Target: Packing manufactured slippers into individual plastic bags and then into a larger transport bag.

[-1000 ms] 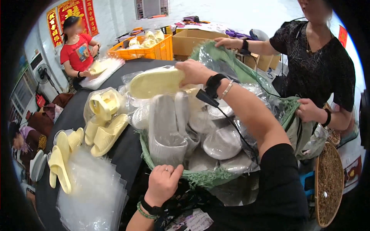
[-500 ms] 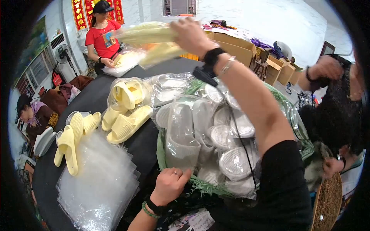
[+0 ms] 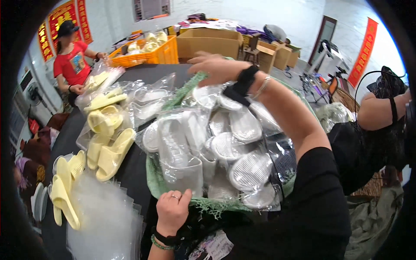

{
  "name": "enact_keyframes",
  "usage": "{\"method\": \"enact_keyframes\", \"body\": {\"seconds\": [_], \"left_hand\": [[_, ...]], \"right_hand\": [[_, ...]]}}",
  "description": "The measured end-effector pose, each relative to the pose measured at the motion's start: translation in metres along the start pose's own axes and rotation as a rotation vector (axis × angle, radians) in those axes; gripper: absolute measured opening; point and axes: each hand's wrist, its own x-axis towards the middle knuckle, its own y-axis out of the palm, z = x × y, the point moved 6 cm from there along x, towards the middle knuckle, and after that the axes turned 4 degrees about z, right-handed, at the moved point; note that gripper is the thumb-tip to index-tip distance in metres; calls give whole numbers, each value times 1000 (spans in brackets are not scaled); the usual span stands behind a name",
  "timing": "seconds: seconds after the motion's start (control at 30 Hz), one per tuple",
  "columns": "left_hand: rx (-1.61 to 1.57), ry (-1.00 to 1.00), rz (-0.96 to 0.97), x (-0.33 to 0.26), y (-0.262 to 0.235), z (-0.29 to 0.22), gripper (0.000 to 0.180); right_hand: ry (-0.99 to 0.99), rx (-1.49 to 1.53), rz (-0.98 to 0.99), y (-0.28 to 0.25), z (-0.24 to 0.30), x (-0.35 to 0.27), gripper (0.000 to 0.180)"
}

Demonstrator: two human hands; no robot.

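Observation:
My right hand [image 3: 219, 69] reaches over the far part of a green woven sack [image 3: 157, 180], fingers stretched out and holding nothing. Clear-bagged white slippers [image 3: 251, 171] fill the sack. At its near edge my left hand [image 3: 173, 211] is closed on the sack's rim, just below a bagged white slipper [image 3: 177, 156]. Left of the sack, bagged yellow slippers [image 3: 106, 100] lie in a pile on the dark table [image 3: 132, 184]. An unbagged yellow pair [image 3: 65, 197] rests beside a stack of clear plastic bags [image 3: 102, 219].
Across the table a person in a red shirt [image 3: 76, 63] handles a bagged slipper. An orange crate [image 3: 160, 54] with yellow slippers stands at the far edge, cardboard boxes [image 3: 210, 43] behind. Another person's arm [image 3: 381, 112] is close on the right.
My right hand has let go of the bagged yellow slippers, which now lie on the far-left pile, and its fingers have opened. My left hand keeps to the rim. The view has turned right.

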Motion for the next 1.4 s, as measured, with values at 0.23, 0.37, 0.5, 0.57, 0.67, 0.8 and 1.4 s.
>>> {"method": "enact_keyframes", "body": {"seconds": [0.23, 0.37, 0.5, 0.57, 0.67, 0.8, 1.4], "left_hand": [[-34, 28, -24, 0, -1, 2, 22], [-49, 12, -16, 0, -1, 3, 23], [8, -28, 25, -1, 2, 11, 24], [1, -29, -1, -1, 2, 14, 25], [61, -104, -21, 0, 1, 24, 27], [243, -201, -194, -9, -18, 59, 33], [9, -225, 41, 12, -9, 30, 36]], "right_hand": [[1137, -198, 319, 14, -178, -313, 86], [1497, 307, 687, 64, -171, -458, 94], [1657, 422, 649, 114, -149, -514, 65], [1340, 274, 656, 125, -160, -492, 56], [1189, 60, 402, 119, -184, -472, 38], [1088, -209, 45, 97, -228, -432, 28], [1117, 312, 104, 160, -222, -422, 43]]}}
